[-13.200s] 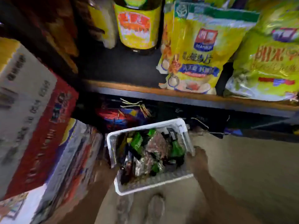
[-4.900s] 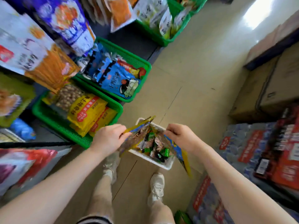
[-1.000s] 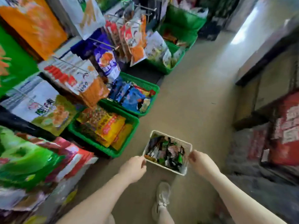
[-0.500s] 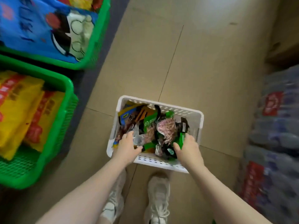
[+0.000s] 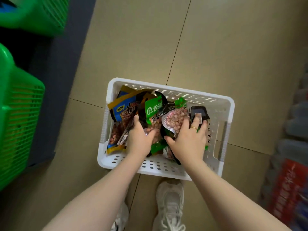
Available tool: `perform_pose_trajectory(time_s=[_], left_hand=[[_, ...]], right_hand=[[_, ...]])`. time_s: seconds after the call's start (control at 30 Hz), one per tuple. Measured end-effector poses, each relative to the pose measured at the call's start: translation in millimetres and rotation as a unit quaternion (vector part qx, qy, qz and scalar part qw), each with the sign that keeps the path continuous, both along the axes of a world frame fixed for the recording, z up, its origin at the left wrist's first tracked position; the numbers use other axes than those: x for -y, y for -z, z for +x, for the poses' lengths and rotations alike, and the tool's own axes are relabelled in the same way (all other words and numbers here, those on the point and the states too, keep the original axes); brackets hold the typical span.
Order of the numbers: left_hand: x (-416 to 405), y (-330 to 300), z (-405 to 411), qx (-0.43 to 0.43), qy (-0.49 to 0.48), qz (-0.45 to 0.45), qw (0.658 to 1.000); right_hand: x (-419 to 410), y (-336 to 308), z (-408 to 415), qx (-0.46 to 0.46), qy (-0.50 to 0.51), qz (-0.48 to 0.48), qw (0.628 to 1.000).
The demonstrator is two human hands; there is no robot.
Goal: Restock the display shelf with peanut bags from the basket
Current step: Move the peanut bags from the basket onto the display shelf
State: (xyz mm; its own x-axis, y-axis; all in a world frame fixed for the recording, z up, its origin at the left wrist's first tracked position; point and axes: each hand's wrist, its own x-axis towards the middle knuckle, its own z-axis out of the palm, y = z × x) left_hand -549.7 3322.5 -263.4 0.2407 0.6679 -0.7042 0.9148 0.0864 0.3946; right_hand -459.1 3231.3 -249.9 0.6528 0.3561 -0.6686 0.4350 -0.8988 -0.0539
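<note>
White basket, peanut bags heaped.
Your right grip lies flat, released, on a clear pink-peanut pouch; left grip: cannot tell.

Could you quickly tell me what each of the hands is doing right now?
Left hand: closed, gripping the green peanut bag in the white basket.
Right hand: open, fingers spread on the clear peanut bag.

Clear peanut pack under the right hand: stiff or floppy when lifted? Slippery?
Likely fairly stiff: film on the clear peanut pack looks drawn tight over the nuts. Glossy film, so probably slick. Packed with nuts: likely heavy for size.
</note>
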Motion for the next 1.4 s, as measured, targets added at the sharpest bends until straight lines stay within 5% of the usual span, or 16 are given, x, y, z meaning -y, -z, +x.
perform_pose_trajectory(time_s=[0.2,0.37,0.57,0.77,0.87,0.97,1.03,1.23,1.4], left_hand=[[-21.2,-49.2,-31.3,0.072,0.067,0.092,0.991],[-44.8,-66.0,-47.0,-0.005,0.211,0.119,0.97],[-45.5,-43.4,-22.5,-0.051,0.286,0.129,0.948],[-47.8,-34.0,-27.5,-0.098,0.291,0.15,0.94],[-45.0,-45.9,-34.9,-0.093,0.308,0.143,0.936],[-46.6,-78.5,-42.1,-0.074,0.308,0.142,0.938],[-52.3,-115.6,-49.6,-0.073,0.263,0.139,0.952],[-62.8,-295.0,-85.0,-0.055,0.214,0.161,0.962],[-53.0,-483.8,-125.8,-0.064,0.14,0.213,0.965]], right_hand=[[-22.5,9.6,4.6,0.013,0.023,-0.04,0.999],[-25.9,2.8,2.7,0.054,-0.044,0.025,0.997],[-7.1,-6.1,23.4,0.059,0.007,0.11,0.992],[-15.1,16.0,18.3,0.109,-0.069,0.032,0.991],[-17.6,3.1,32.4,0.015,0.011,0.038,0.999],[-7.2,-51.2,51.1,-0.229,0.194,0.138,0.944],[0.1,-102.2,51.9,-0.307,0.236,0.153,0.909],[-20.5,-286.6,41.8,-0.347,0.275,0.195,0.875],[-50.6,-455.7,11.6,-0.37,0.199,0.211,0.883]])
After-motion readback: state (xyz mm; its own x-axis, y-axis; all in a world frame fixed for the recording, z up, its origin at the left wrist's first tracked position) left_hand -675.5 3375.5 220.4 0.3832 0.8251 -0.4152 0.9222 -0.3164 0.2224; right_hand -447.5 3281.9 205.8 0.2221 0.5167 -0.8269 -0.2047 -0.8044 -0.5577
